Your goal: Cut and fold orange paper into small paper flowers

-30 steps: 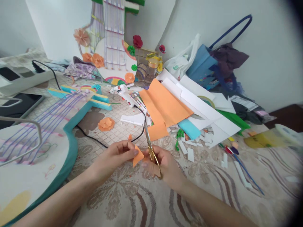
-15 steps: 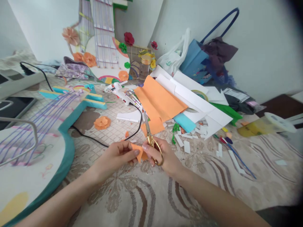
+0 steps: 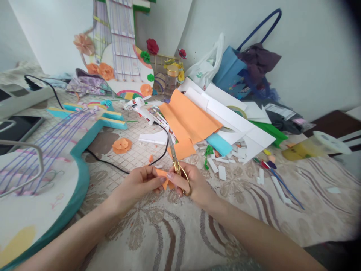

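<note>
Between my two hands is a small folded piece of orange paper [image 3: 164, 178]. My left hand [image 3: 143, 180] pinches its left side between thumb and fingers. On the other side, my right hand [image 3: 188, 180] has its thumb and fingertips on the paper. That same hand also holds gold-handled scissors [image 3: 176, 165], their blades pointing away from me and clear of the piece. An orange paper flower [image 3: 122, 145] lies on the cloth beyond my left hand. Just past the scissors is a large orange sheet [image 3: 188, 116] with a smaller orange piece in front of it.
A teal-edged guitar model [image 3: 81, 150] with purple strings fills the left side. A white glue gun [image 3: 142, 109] lies behind my hands, its black cord [image 3: 105, 161] looping close to them. White sheets [image 3: 234, 116], paper scraps [image 3: 222, 172] and a yellow-tinted plastic cup [image 3: 301, 148] are to the right.
My right thumb has shifted slightly left over the orange paper, and the scissors have moved a little left with that hand. My left hand keeps its pinch.
</note>
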The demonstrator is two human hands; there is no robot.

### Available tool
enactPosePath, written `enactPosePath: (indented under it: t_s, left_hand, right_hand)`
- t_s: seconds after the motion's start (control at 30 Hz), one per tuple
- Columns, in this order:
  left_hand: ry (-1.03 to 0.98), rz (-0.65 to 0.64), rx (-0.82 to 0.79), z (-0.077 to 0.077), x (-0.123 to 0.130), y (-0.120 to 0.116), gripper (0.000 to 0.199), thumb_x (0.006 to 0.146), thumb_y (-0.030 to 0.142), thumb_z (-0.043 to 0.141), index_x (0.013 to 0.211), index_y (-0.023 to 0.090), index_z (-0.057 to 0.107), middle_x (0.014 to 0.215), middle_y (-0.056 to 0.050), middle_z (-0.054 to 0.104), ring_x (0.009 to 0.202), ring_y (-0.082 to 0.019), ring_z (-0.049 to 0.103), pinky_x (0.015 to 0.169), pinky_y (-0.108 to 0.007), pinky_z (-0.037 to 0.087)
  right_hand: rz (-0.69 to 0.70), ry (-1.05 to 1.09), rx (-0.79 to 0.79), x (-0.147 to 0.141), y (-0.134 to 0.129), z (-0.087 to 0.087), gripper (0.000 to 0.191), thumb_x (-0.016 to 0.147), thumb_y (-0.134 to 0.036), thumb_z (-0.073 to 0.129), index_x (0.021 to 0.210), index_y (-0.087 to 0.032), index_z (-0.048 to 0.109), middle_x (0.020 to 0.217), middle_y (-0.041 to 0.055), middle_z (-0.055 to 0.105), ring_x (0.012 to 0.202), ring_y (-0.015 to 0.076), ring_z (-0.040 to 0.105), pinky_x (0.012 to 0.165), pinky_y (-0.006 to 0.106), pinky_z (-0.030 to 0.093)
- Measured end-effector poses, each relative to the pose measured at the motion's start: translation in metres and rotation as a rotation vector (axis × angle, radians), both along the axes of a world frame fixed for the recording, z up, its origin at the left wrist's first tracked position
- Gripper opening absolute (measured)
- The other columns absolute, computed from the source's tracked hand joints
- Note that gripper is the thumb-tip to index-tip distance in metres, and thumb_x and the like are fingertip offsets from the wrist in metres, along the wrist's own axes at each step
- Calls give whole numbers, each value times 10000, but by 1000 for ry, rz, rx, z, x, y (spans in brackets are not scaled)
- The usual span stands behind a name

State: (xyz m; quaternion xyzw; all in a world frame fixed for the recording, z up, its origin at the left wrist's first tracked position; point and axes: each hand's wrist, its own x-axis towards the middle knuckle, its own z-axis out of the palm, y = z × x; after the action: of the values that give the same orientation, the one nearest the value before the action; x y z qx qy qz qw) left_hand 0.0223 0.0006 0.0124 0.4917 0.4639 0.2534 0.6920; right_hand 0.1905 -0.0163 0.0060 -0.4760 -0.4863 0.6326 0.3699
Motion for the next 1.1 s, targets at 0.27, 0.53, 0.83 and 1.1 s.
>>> enactPosePath:
  t_s: [0.27,0.53,0.83,1.1]
  left_hand:
    - [24,-17,32,-1,-1,1,197,709,347,652,695,156,605,683,-12,629,625,-133,545,621,-259,421]
    - [25,-13,33,-3,0,1,199,705,343,660,699,153,603,670,-5,609,622,-128,532,617,-255,417]
    - [40,-1,52,1,0,0,247,716,388,647,741,145,616,684,-10,617,607,-125,525,611,-251,412]
    - [2,26,12,-4,-3,1,238,716,380,657,707,147,606,669,-18,634,607,-129,538,610,-255,419]
  right_hand:
    - [-13,31,-7,0,0,0,150,787,-305,579,762,-165,530,497,-87,455,365,40,406,380,158,334]
    - [35,-9,-11,1,1,0,219,772,-363,603,731,-166,518,479,-80,461,349,48,410,359,162,306]
    - [15,-61,-4,0,-1,-3,130,749,-256,596,737,-176,494,473,-88,441,369,51,395,369,159,338]
    - [34,-68,1,0,-2,-1,125,751,-253,595,753,-176,497,519,-84,442,385,51,412,387,168,367]
